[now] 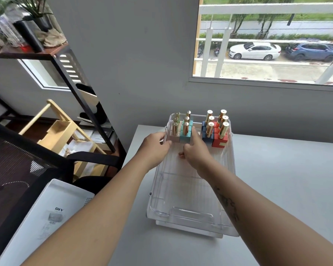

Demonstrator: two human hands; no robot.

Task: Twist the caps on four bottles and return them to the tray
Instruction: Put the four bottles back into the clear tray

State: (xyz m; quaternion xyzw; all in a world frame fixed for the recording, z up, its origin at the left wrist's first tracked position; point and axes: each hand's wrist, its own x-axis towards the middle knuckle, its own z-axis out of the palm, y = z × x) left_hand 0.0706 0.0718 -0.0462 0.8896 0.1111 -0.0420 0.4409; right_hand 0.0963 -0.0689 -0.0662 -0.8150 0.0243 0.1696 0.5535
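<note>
A clear plastic tray (192,191) lies on the white table. At its far end stand several small square bottles with tall gold caps, in rows of pink (173,135), teal (185,135), navy (207,139) and red (220,141). My left hand (154,148) is at the tray's left wall, thumb on the rim and fingertips inside, touching the front pink bottle. My right hand (196,153) is inside the tray, in front of the teal row. Its index finger lies against the right side of the front teal bottle. The thumb sits lower, off the bottle.
The near half of the tray holds nothing. A white box (46,219) printed "DIY" sits at the table's left edge, beside a black mesh chair (27,162). Behind them are a black-framed shelf (81,96) and a wooden rack (62,131). The wall and a window are just beyond the tray.
</note>
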